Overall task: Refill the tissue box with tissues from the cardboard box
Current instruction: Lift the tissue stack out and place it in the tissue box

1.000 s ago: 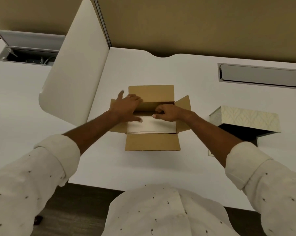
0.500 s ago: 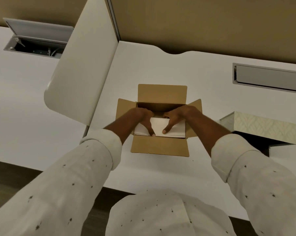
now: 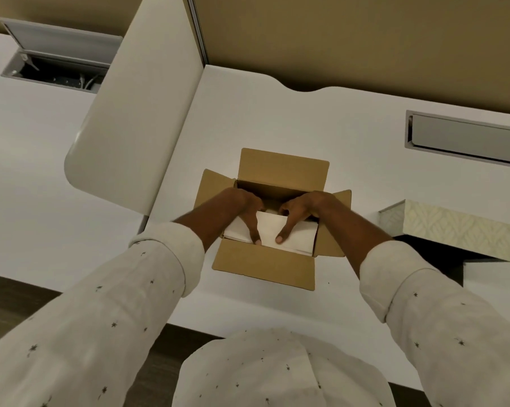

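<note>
Resting on tissues inside cardboard box — both hands, left hand, right hand.

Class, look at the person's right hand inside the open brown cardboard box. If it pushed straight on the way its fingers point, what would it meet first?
The right hand points down and back toward the person, so it would likely meet the white tissue stack it already touches, then the brown cardboard box's near wall. Depth is uncertain.

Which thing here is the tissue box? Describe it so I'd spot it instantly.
Start at the white desk and find the open cardboard box both hands reach into. To its right sits the tissue box, the only one that is pale, with a leafy diamond pattern.
</note>
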Action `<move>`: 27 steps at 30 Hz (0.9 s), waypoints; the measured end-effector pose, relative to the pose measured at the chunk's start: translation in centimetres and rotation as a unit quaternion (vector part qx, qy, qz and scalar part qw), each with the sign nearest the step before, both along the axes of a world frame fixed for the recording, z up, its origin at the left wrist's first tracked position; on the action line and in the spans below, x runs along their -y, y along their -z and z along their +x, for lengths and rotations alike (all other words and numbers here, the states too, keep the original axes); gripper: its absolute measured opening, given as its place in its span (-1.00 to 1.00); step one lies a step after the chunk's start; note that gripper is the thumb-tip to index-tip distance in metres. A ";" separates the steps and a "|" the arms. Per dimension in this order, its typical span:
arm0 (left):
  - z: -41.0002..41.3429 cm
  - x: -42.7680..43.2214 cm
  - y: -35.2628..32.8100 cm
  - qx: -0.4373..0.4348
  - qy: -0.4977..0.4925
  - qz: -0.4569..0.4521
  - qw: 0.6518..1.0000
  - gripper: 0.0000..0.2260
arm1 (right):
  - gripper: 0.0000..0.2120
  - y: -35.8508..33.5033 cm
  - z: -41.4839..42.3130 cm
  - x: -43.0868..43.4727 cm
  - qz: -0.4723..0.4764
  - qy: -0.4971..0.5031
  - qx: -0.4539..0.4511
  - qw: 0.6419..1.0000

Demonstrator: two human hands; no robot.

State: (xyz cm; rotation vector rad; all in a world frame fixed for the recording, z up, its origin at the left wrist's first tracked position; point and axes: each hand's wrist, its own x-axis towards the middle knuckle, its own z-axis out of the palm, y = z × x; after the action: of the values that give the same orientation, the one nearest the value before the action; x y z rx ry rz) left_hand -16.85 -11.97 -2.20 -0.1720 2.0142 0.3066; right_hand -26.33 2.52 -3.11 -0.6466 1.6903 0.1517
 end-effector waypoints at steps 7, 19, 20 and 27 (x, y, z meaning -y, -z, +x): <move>0.6 -0.5 1.0 -0.013 0.031 0.001 0.999 -0.07 | -0.26 0.4 0.5 -0.4 -0.002 0.004 0.019 1.000; 1.6 -0.2 1.4 -0.074 0.031 0.041 0.996 0.01 | -0.05 -0.2 1.5 -1.1 -0.067 -0.015 -0.007 0.998; 1.7 0.1 1.2 -0.077 0.033 0.051 0.995 0.00 | -0.01 -0.2 1.7 -1.3 -0.076 -0.017 -0.013 0.997; 2.5 1.7 -1.3 -0.149 0.036 0.145 0.977 0.00 | 0.18 -1.2 3.1 -2.7 -0.208 -0.023 -0.027 0.977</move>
State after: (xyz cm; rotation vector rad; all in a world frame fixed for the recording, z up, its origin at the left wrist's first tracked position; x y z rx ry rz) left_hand -14.36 -13.69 -0.87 0.1384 2.2363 0.6037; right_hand -23.18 5.19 -1.94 -0.9998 1.7758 -0.1606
